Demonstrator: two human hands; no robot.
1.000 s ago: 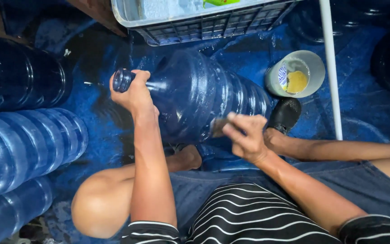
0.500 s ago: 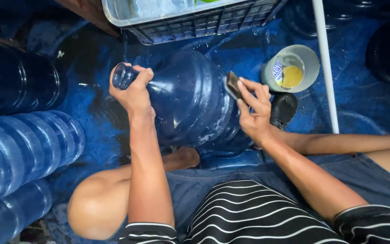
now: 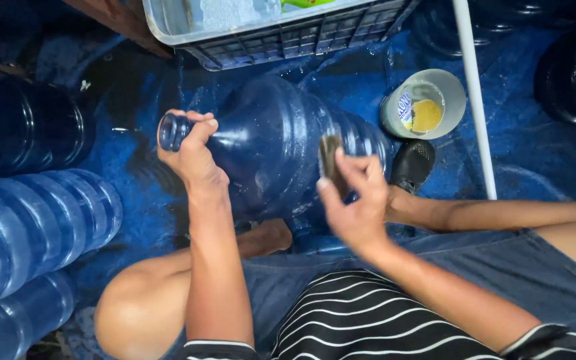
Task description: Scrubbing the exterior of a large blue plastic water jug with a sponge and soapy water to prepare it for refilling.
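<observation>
Left hand [image 3: 191, 153] grips bottle [image 3: 281, 147] neck; right hand [image 3: 358, 200] pinches blurred scrubber [image 3: 330, 157].

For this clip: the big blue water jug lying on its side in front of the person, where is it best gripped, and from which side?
Probably at the narrow neck, from the person's left. The jug lies on its side with its neck pointing left, and the left hand already wraps it there. The ribbed body looks too broad and wet for one hand. The right hand holds a small dark pad against the body.
</observation>
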